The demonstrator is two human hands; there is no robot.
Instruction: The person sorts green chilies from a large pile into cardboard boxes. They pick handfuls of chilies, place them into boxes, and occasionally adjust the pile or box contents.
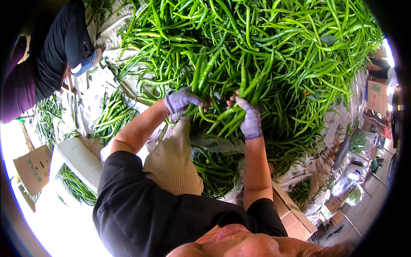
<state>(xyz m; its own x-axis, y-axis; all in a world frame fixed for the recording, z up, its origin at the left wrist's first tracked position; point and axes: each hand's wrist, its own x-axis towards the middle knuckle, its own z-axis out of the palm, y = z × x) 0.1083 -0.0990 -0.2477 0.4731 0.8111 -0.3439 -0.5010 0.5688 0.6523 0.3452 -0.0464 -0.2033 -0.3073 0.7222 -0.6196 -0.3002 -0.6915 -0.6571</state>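
My left hand, in a pale glove with bare fingertips, grips several long green chili peppers that point up and away from me. In my right hand, gloved the same way, is another bunch of green chili peppers, their ends sticking out on both sides of the palm. Both hands are close together at the near edge of a large heap of green chili peppers. Below them, between my arms, more peppers lie in a container lined with clear plastic. My palms are partly hidden.
Another person's dark-trousered leg is at the upper left. A white foam box with peppers stands left of me, near a cardboard box. A cardboard carton is at my right side. Small pepper piles lie on the sheeting.
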